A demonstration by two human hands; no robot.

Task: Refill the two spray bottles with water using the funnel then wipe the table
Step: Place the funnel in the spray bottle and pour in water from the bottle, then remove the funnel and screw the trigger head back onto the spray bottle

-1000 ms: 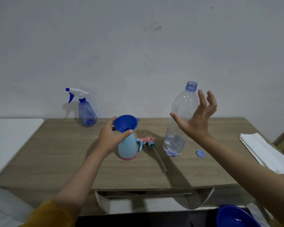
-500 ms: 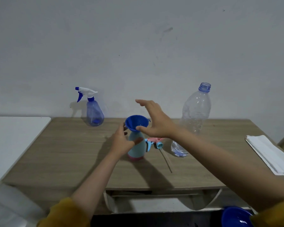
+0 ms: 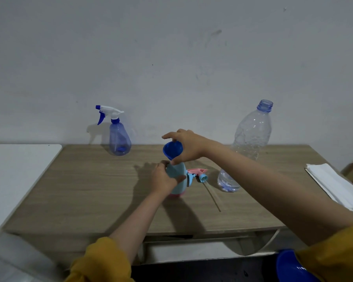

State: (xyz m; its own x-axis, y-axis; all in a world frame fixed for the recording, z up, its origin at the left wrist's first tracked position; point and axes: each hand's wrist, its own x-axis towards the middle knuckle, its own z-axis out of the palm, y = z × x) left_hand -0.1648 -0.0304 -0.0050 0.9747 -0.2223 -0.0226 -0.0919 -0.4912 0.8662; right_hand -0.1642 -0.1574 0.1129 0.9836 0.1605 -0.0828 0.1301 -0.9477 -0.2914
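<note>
Blue funnel (image 3: 172,150) now tilted — right hand (image 3: 189,146) has closed on its rim; left hand (image 3: 163,177) grips pale-blue spray bottle (image 3: 177,176), upright on desk (image 3: 90,190).

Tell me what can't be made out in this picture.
Head view:
- Water level in the light blue spray bottle: opaque body, left hand wraps it.
- Spout of the dark blue plastic funnel: hidden by the right hand.
- Blue round container: cut off by the bottom edge and the yellow sleeve.
- White paper stack: cut off at the right edge.
</note>
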